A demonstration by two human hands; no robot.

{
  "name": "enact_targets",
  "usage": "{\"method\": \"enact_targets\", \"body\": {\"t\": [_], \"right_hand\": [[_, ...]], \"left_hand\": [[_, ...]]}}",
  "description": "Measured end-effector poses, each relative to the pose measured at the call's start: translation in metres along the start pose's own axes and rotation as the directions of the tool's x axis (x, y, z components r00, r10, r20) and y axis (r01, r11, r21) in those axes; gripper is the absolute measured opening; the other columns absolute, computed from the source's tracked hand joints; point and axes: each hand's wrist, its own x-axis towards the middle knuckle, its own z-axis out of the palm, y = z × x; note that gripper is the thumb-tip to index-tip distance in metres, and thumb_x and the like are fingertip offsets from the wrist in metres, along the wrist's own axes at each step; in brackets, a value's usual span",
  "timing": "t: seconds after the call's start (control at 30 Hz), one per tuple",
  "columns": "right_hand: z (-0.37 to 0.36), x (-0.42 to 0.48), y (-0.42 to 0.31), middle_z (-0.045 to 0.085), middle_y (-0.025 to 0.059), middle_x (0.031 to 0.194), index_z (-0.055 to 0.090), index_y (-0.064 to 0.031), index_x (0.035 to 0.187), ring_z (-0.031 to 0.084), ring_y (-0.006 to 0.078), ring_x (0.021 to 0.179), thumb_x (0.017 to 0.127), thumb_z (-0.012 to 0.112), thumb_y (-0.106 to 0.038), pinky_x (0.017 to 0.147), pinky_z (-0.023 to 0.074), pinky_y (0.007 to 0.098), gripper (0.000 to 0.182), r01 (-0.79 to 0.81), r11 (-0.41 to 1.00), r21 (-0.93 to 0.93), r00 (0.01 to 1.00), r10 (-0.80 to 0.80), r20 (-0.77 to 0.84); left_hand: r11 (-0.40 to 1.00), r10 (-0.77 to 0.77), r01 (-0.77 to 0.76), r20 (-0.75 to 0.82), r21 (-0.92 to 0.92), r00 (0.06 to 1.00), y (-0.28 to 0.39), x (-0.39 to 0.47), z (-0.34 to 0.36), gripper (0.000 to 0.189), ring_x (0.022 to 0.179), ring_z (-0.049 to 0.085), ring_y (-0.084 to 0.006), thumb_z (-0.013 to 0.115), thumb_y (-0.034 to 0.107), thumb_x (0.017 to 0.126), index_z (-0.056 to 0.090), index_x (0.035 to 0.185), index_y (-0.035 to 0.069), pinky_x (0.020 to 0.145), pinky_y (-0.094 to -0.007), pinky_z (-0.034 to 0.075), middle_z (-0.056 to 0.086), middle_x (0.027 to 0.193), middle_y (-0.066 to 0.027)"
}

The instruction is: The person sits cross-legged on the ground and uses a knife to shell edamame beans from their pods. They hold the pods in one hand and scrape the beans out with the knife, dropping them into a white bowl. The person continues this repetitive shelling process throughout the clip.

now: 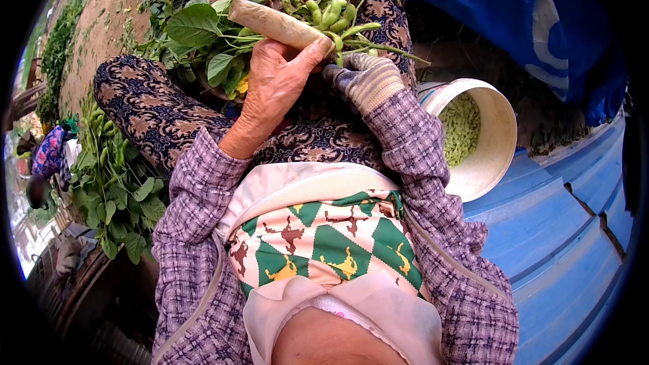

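Observation:
My bare left hand [279, 83] is closed around a pale, thick cylindrical rod [271, 21], its thumb pressed along the near end. Facing it, my right hand [367, 78] wears a striped grey and tan knit glove and has its fingers curled at a green soybean sprig [365, 29]. Plump green pods [332, 14] cluster just above both hands. Where the fingertips meet the sprig is partly hidden. Leafy soybean plants [195, 25] lie across a round container between my patterned trouser legs [152, 106].
A white bucket [489, 177] holding shelled green beans [459, 129] stands by my right forearm, over blue corrugated sheeting [537, 213]. Blue tarpaulin [507, 15] hangs at upper right. More soybean plants [114, 182] are piled at left. A person [48, 154] is farther off.

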Motion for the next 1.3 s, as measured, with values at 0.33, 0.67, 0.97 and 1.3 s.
{"method": "enact_targets", "body": {"t": [0.33, 0.67, 0.97, 1.3], "right_hand": [[0.007, 0.001, -0.003, 0.063, 0.0170, 0.090, 0.061, -0.0031, 0.099, 0.060, 0.0314, 0.084, 0.078, 0.062, -0.036, 0.077, 0.0470, 0.0357, 0.039, 0.086, 0.995, -0.044, 0.983, -0.092, -0.160], [0.012, 0.012, -0.006, 0.058, 0.0069, 0.065, 0.062, -0.0038, 0.093, 0.053, 0.0121, 0.053, 0.082, 0.061, -0.025, 0.050, 0.0445, 0.0276, 0.024, 0.246, 0.969, 0.005, 0.946, -0.239, -0.219], [-0.001, -0.004, -0.015, 0.052, 0.0000, 0.059, 0.062, -0.0084, 0.094, 0.042, 0.0067, 0.041, 0.087, 0.050, -0.029, 0.037, 0.0311, 0.0195, 0.024, -0.227, 0.646, 0.729, 0.966, 0.057, 0.251], [0.006, 0.002, -0.007, 0.049, -0.0005, 0.051, 0.061, -0.0094, 0.077, 0.041, 0.0086, 0.038, 0.089, 0.048, -0.035, 0.034, 0.0300, 0.0209, 0.031, -0.169, 0.608, 0.776, 0.984, 0.055, 0.172]], "left_hand": [[0.931, 0.314, -0.291, -0.077, 0.221, 0.946, 0.004, 0.002, 0.008, 0.015, 0.062, 0.057, -0.0105, 0.063, 0.010, 0.080, 0.058, 0.086, -0.003, 0.057, -0.0238, 0.045, 0.061, 0.071, -0.0064], [0.980, 0.149, -0.147, -0.008, 0.132, 0.989, 0.001, 0.008, -0.021, 0.019, 0.072, 0.059, -0.0095, 0.065, 0.014, 0.080, 0.062, 0.091, -0.001, 0.067, -0.0228, 0.047, 0.064, 0.078, -0.0050], [0.994, 0.001, 0.006, 0.064, -0.106, 0.998, -0.001, 0.009, -0.025, 0.025, 0.080, 0.062, -0.0139, 0.061, 0.017, 0.083, 0.059, 0.094, -0.005, 0.071, -0.0239, 0.050, 0.064, 0.083, -0.0090], [0.988, 0.076, -0.084, 0.065, 0.127, 0.995, 0.008, 0.004, -0.019, 0.020, 0.069, 0.059, -0.0091, 0.064, 0.014, 0.080, 0.062, 0.091, -0.002, 0.063, -0.0218, 0.048, 0.064, 0.078, -0.0049]]}}
